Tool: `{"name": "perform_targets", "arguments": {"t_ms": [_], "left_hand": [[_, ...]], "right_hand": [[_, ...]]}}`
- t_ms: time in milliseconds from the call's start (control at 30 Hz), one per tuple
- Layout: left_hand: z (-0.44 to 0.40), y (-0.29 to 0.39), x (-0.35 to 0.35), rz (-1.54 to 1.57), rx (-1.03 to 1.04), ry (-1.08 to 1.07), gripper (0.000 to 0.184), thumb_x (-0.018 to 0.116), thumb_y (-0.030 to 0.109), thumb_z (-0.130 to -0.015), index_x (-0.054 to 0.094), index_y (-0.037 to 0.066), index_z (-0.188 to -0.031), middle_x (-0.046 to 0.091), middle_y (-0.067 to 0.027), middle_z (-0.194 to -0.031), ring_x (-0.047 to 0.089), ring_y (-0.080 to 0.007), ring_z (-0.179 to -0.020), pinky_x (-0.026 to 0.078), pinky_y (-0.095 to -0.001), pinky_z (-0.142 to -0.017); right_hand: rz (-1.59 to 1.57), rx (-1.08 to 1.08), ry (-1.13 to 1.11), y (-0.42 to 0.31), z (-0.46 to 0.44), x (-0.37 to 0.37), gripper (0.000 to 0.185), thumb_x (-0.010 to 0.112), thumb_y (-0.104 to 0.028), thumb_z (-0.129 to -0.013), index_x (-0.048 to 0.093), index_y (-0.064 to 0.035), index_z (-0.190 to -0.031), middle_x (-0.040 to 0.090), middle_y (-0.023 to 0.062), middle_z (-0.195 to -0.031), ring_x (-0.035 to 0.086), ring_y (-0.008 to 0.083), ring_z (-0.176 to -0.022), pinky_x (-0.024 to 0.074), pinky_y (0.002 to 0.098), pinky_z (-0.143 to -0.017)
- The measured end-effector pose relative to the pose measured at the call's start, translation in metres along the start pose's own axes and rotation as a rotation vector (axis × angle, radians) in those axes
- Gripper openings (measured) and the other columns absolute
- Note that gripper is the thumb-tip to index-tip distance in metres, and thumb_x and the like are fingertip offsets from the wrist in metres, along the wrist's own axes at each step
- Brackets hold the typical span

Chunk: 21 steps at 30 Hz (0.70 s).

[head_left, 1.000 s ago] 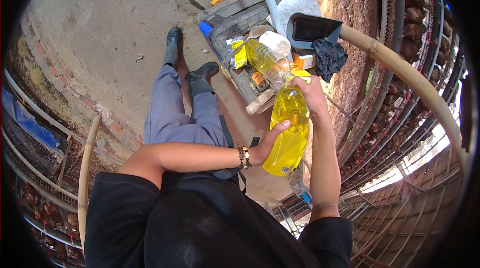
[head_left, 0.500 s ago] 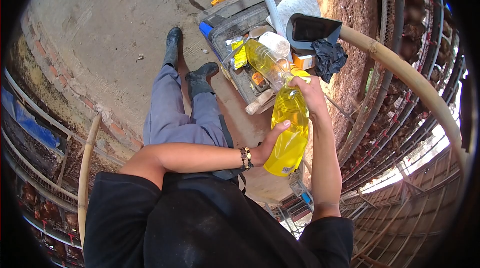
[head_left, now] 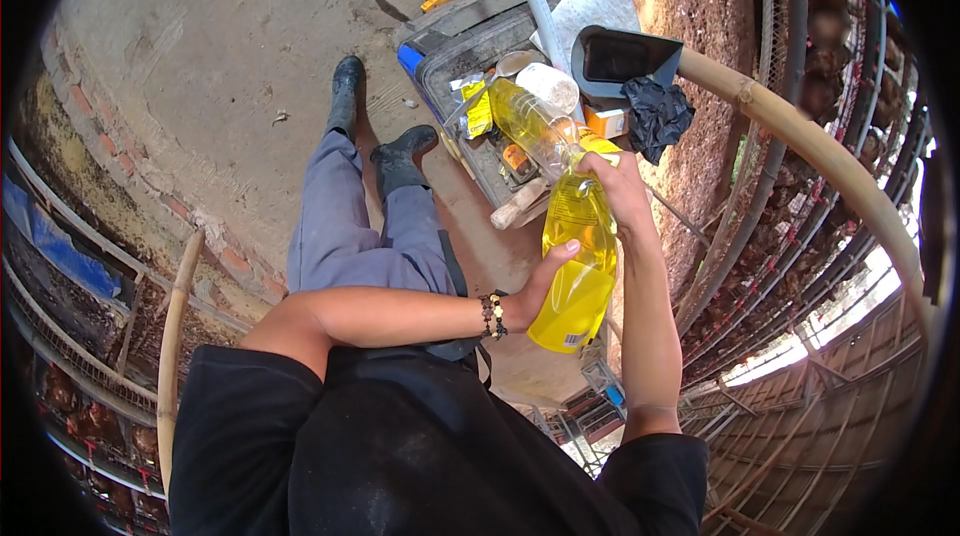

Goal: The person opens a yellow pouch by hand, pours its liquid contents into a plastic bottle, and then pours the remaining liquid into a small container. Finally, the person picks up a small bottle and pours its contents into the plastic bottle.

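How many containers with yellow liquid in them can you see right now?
2: the pouch, held by the left hand and the right hand, and the clear bottle, its neck end close to the right hand. Others may be hidden.

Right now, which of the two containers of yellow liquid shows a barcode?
The pouch in the left hand and right hand: a barcode shows near its bottom. The clear bottle shows none.
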State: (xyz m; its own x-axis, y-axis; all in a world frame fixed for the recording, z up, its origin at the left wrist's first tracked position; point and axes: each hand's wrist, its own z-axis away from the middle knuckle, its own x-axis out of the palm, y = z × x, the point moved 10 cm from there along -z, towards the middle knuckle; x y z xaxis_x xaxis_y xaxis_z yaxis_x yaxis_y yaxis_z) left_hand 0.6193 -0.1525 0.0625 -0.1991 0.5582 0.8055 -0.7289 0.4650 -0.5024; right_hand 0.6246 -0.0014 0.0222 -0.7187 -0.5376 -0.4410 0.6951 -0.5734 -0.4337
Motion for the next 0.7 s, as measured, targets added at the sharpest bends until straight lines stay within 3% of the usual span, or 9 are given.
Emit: {"name": "perform_targets", "arguments": {"t_ms": [433,533,700], "left_hand": [[-0.0007,-0.0006,-0.002,-0.019,-0.006,0.007,0.053,0.047,0.053,-0.093,0.053,0.008,-0.121,0.064,-0.0064,-0.097,0.064,-0.0155,-0.08,0.053,-0.0301,-0.071],[-0.0029,-0.0024,-0.0052,-0.014,-0.011,-0.032,0.056,0.049,0.052,-0.091,0.052,0.007,-0.125,0.064,-0.0104,-0.106,0.065,-0.0205,-0.09,0.053,-0.0342,-0.08],[-0.0027,-0.0006,-0.0022,-0.019,-0.003,-0.038,0.056,0.049,0.051,-0.091,0.052,0.007,-0.126,0.064,-0.0104,-0.106,0.065,-0.0204,-0.089,0.053,-0.034,-0.079]], "right_hand": [[0.009,-0.001,0.005,-0.0004,0.001,-0.0001,0.021,0.063,-0.017,-0.075,0.065,0.0022,-0.083,0.064,0.0048,-0.075,0.058,0.0127,-0.066,0.0464,0.0271,-0.063],[0.001,0.008,0.019,0.0006,0.0013,-0.0005,0.021,0.063,-0.018,-0.075,0.065,0.0021,-0.083,0.064,0.0049,-0.076,0.058,0.0128,-0.066,0.0464,0.0273,-0.063],[0.015,-0.002,0.027,-0.0032,0.0022,-0.0015,0.021,0.064,-0.018,-0.074,0.064,0.0015,-0.081,0.063,0.0048,-0.075,0.057,0.0127,-0.066,0.0461,0.0272,-0.063]]}}
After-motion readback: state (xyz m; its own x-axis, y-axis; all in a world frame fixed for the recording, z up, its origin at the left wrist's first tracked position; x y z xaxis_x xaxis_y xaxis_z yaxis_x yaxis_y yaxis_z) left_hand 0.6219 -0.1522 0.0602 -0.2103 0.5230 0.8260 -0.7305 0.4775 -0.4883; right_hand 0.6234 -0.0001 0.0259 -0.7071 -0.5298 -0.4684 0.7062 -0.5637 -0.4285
